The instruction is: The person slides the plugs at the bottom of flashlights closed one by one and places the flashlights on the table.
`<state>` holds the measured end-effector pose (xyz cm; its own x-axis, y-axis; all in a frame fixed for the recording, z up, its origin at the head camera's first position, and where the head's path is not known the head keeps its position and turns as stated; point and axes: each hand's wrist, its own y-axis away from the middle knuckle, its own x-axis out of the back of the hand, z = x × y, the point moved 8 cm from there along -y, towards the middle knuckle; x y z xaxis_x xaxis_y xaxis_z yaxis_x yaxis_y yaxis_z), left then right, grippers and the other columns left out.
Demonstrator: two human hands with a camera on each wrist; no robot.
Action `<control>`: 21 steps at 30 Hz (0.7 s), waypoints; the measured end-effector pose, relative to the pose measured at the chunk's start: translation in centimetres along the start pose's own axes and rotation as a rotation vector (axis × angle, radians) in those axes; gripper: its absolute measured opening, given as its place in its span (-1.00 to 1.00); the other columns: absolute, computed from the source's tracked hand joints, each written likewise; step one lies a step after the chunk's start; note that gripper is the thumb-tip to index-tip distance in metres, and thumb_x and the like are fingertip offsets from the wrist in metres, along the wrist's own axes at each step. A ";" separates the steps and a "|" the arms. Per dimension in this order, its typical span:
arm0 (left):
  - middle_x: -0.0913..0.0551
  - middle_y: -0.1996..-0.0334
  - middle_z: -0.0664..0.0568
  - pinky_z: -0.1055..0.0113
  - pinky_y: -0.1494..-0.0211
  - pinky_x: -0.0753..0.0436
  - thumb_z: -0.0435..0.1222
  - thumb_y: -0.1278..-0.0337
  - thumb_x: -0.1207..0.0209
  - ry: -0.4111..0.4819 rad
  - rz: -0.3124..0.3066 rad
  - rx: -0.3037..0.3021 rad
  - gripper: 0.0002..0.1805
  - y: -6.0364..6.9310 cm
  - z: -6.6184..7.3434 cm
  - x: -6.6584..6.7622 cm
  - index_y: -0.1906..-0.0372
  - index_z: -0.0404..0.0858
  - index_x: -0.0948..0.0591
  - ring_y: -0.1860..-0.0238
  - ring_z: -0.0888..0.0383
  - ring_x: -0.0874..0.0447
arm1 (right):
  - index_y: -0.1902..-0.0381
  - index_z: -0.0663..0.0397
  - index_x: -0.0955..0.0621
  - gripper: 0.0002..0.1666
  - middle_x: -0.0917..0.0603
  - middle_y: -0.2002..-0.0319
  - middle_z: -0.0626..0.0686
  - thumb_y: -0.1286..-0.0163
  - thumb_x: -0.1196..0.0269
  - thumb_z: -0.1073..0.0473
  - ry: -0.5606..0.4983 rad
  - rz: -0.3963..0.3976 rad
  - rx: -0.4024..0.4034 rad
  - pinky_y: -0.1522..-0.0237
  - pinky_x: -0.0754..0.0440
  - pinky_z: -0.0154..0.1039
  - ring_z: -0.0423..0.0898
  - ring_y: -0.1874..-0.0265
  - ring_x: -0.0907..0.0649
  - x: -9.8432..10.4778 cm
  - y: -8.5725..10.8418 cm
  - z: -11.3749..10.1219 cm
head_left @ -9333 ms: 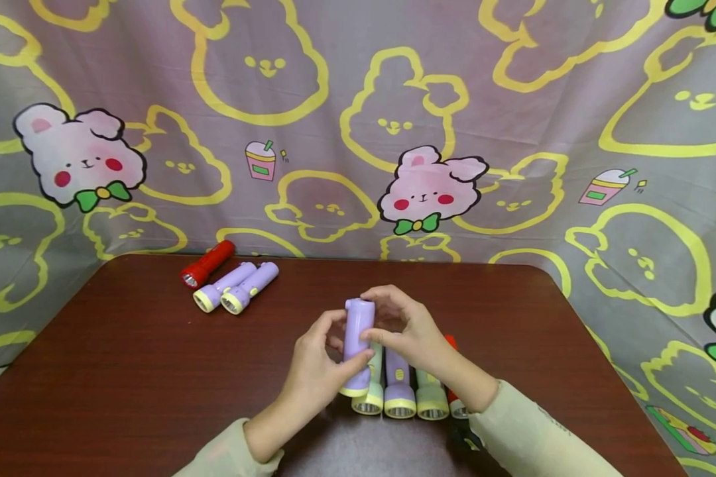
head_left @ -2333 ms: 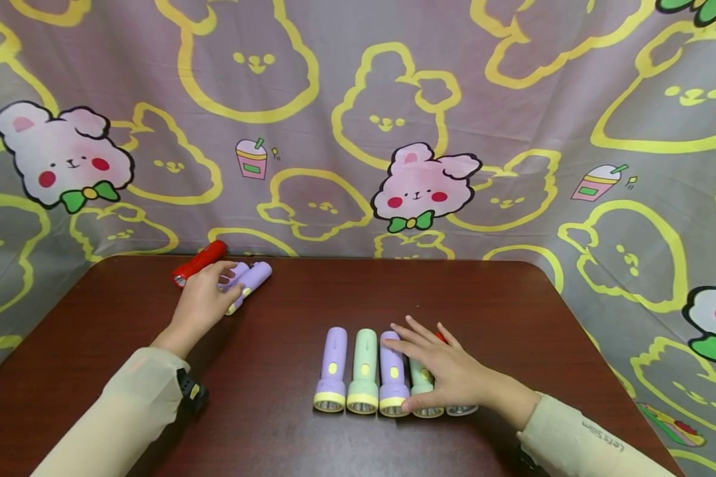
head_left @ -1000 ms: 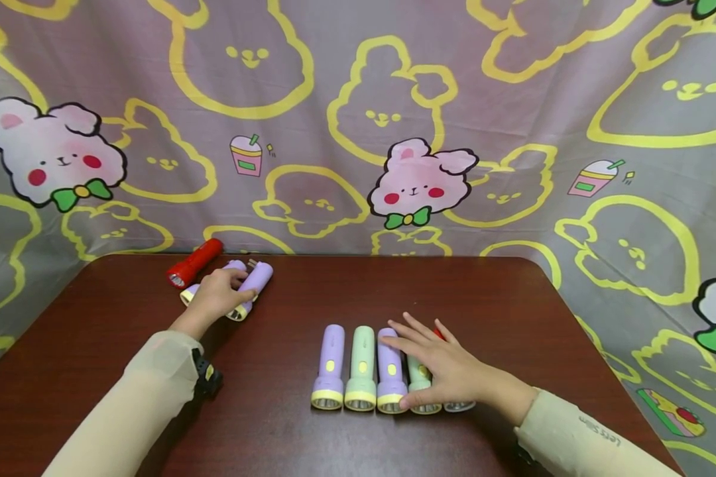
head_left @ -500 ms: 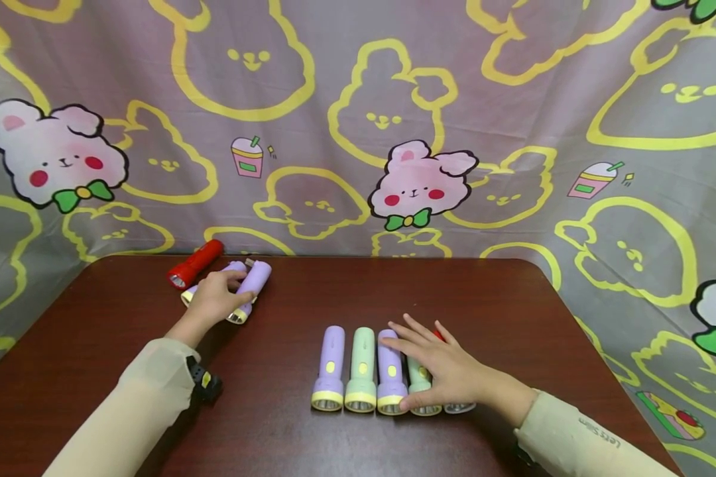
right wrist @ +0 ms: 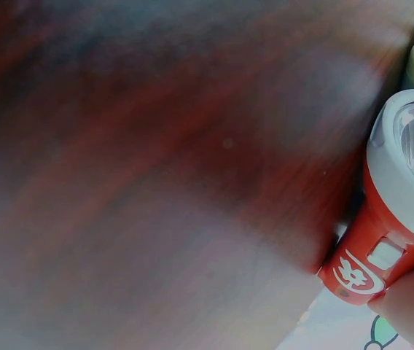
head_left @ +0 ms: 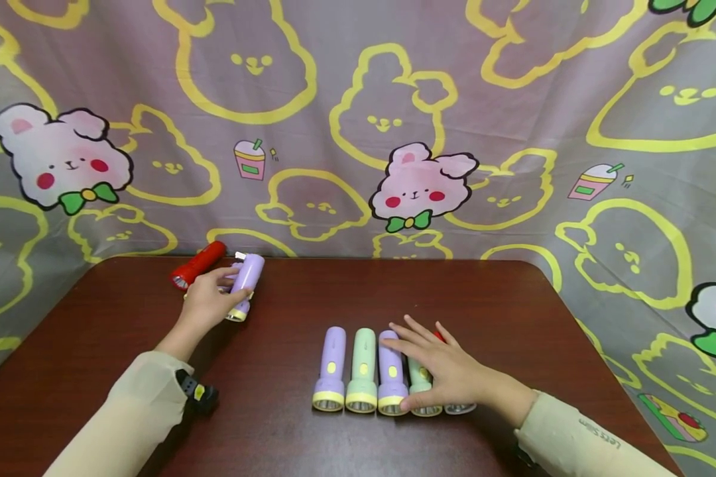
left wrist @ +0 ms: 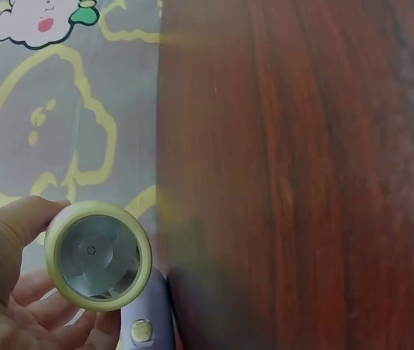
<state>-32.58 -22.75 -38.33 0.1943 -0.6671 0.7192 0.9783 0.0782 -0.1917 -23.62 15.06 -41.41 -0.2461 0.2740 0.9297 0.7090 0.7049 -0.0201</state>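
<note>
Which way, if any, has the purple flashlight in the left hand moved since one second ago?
Yes, upward in the head view: the held purple flashlight now reaches above the far table edge; then, it lay below.

Left hand [head_left: 207, 299] and right hand [head_left: 447, 370] bare. Left sleeve [head_left: 119, 414] and right sleeve [head_left: 573, 434] pale beige, wrinkled. Dark lettering [head_left: 599, 432] on the right one, starts "Lets" from here. Black module [head_left: 207, 399], yellow mark [head_left: 199, 392], at left wrist.
</note>
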 end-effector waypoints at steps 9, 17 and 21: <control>-0.67 -0.03 -0.40 0.15 0.13 -0.74 -0.26 -0.12 -0.37 0.062 0.058 -0.001 -0.42 1.0 0.7 0.9 -0.22 -0.44 -0.54 0.05 -0.27 -0.71 | -0.53 -0.37 -0.23 0.15 -0.14 -0.58 -0.01 -0.03 -0.33 -0.53 -0.007 -0.006 -0.006 -0.33 0.11 0.57 0.19 -0.58 -0.01 -0.1 0.0 0.0; -0.66 -0.05 -0.40 0.66 0.32 -0.51 -0.24 -0.14 -0.37 0.119 0.078 0.048 -0.41 2.1 0.9 1.5 -0.24 -0.41 -0.52 0.06 -0.26 -0.71 | -0.53 -0.36 -0.23 0.15 -0.14 -0.58 0.00 -0.03 -0.33 -0.53 -0.002 0.002 -0.001 -0.33 0.10 0.57 0.20 -0.58 -0.02 0.0 0.0 0.0; -0.64 -0.08 -0.40 0.62 0.34 -0.56 -0.22 -0.17 -0.36 0.164 0.068 0.070 -0.39 2.8 1.0 1.5 -0.27 -0.39 -0.50 0.11 -0.23 -0.71 | -0.53 -0.35 -0.23 0.15 -0.15 -0.58 0.00 -0.03 -0.33 -0.53 0.001 0.009 0.003 -0.33 0.09 0.57 0.20 -0.58 -0.02 0.0 0.0 0.0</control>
<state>-29.49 -22.80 -37.09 0.2512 -0.7697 0.5869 0.9671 0.1746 -0.1851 -23.63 15.09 -41.40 -0.2393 0.2794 0.9299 0.7091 0.7045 -0.0292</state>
